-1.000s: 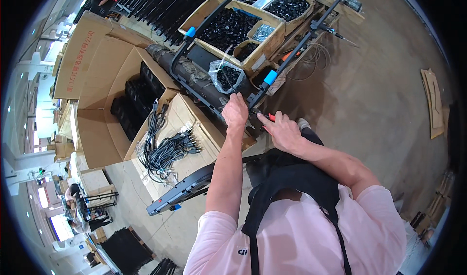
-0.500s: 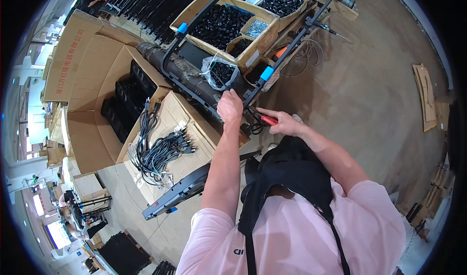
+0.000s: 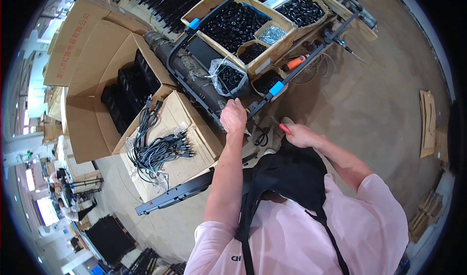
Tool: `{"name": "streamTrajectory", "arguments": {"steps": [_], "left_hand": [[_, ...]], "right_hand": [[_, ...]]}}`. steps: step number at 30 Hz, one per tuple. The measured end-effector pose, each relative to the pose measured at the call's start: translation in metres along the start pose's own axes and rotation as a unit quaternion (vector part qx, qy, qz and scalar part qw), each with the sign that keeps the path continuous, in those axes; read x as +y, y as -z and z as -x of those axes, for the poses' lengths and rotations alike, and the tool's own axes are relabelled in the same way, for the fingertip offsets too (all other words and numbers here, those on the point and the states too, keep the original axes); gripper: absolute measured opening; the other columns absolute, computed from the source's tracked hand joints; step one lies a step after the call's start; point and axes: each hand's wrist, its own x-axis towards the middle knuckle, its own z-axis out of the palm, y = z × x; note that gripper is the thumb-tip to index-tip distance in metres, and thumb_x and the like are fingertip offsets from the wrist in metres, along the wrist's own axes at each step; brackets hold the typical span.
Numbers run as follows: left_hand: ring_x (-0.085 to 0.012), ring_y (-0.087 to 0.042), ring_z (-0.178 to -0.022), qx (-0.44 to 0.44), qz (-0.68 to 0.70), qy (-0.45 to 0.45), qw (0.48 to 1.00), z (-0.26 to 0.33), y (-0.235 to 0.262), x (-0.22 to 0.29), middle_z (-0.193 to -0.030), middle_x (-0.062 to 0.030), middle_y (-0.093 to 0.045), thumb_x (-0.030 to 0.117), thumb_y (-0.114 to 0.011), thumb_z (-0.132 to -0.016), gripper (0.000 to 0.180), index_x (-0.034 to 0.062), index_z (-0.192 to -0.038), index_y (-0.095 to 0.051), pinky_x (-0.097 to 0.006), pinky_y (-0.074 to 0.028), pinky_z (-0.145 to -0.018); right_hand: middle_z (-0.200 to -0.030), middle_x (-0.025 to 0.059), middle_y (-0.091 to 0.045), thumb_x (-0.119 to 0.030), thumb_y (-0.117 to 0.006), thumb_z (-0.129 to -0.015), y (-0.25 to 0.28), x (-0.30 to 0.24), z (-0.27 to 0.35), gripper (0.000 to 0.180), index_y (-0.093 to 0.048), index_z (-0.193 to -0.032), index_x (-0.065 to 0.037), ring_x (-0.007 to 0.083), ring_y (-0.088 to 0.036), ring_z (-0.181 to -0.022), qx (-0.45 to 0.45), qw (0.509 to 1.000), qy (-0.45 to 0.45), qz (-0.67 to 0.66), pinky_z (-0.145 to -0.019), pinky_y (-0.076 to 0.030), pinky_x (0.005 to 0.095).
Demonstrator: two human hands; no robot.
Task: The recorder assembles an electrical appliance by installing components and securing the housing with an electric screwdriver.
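Note:
My left hand (image 3: 234, 117) is closed at the near end of a black metal frame (image 3: 193, 91); what its fingers hold is hidden. Beyond the knuckles lies a clear bag (image 3: 232, 80) of small black parts. To the right, my right hand (image 3: 302, 136) is wrapped round a red-handled tool (image 3: 285, 128), whose thin end points up and left, apart from the frame. Between and below the hands hangs a looped black cable (image 3: 262, 137). Blue pieces (image 3: 277, 88) are fitted on the frame's side bars.
A wooden box (image 3: 190, 22) of black parts stands beyond, with an orange-handled tool (image 3: 295, 62) beside it. On the left, a large open carton (image 3: 87, 107) holds black parts. Bundled power cords (image 3: 160, 153) lie on another carton (image 3: 202, 134). Flat cardboard (image 3: 427, 124) lies far right.
My right hand has drawn back rightward from the frame with the red-handled tool, widening the gap between my hands. My left hand stays at the frame's end. The view has shifted slightly.

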Motion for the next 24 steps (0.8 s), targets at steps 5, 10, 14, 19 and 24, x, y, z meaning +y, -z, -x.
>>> {"name": "streamTrajectory", "arguments": {"steps": [5, 10, 14, 19, 24], "left_hand": [[-0.0492, -0.071, -0.087, -0.030, -0.036, 0.011, 0.999, 0.001, 0.006, 0.011, -0.090, -0.0292, -0.073, 0.039, -0.053, -0.105, 0.041, 0.0043, -0.091, -0.070, -0.058, -0.055, -0.082], [-0.0480, -0.071, -0.088, -0.044, -0.060, 0.070, 0.995, 0.001, 0.017, 0.017, -0.091, -0.0268, -0.074, 0.042, -0.056, -0.103, 0.038, 0.0073, -0.098, -0.070, -0.058, -0.054, -0.081], [-0.0432, -0.073, -0.091, 0.023, 0.039, 0.050, 0.998, -0.001, -0.001, 0.047, -0.094, -0.0210, -0.076, 0.041, -0.061, -0.104, 0.043, 0.0097, -0.134, -0.064, -0.053, -0.056, -0.083], [-0.0265, -0.071, -0.081, 0.131, 0.154, 0.097, 0.975, -0.016, 0.032, 0.014, -0.089, -0.0147, -0.073, 0.025, -0.063, -0.105, 0.033, 0.0040, -0.130, -0.066, -0.039, -0.055, -0.078], [-0.0251, -0.072, -0.092, 0.238, 0.146, 0.100, 0.955, -0.069, 0.096, -0.021, -0.103, -0.0176, -0.075, 0.018, -0.062, -0.105, 0.026, 0.0018, -0.123, -0.071, -0.038, -0.056, -0.085]], "right_hand": [[-0.116, 0.0290, -0.070, -0.028, -0.064, -0.089, -0.007, 0.036, -0.091, 0.048, -0.059, -0.128, -0.001, 0.0451, -0.066, -0.114, 0.033, 0.996, -0.074, 0.023, -0.098, -0.053, 0.0524], [-0.117, 0.0280, -0.070, -0.036, -0.072, -0.087, -0.043, 0.058, -0.192, 0.057, -0.058, -0.131, -0.001, 0.0461, -0.067, -0.113, 0.020, 0.996, 0.054, 0.064, -0.097, -0.054, 0.0514], [-0.135, 0.0312, -0.060, -0.034, -0.063, -0.094, -0.064, 0.099, -0.247, 0.079, -0.034, -0.161, -0.006, 0.0455, -0.062, -0.123, 0.203, 0.930, 0.193, 0.238, -0.107, -0.048, 0.0529], [-0.107, 0.0227, -0.076, -0.024, -0.046, -0.104, -0.027, 0.046, -0.254, 0.067, -0.028, -0.164, 0.000, 0.0381, -0.075, -0.099, -0.012, 0.951, 0.127, 0.280, -0.086, -0.059, 0.0517], [-0.105, 0.0283, -0.076, -0.034, -0.036, -0.109, -0.020, 0.027, -0.240, 0.068, -0.020, -0.166, 0.000, 0.0411, -0.076, -0.097, -0.019, 0.966, 0.075, 0.247, -0.086, -0.058, 0.0574]]}}
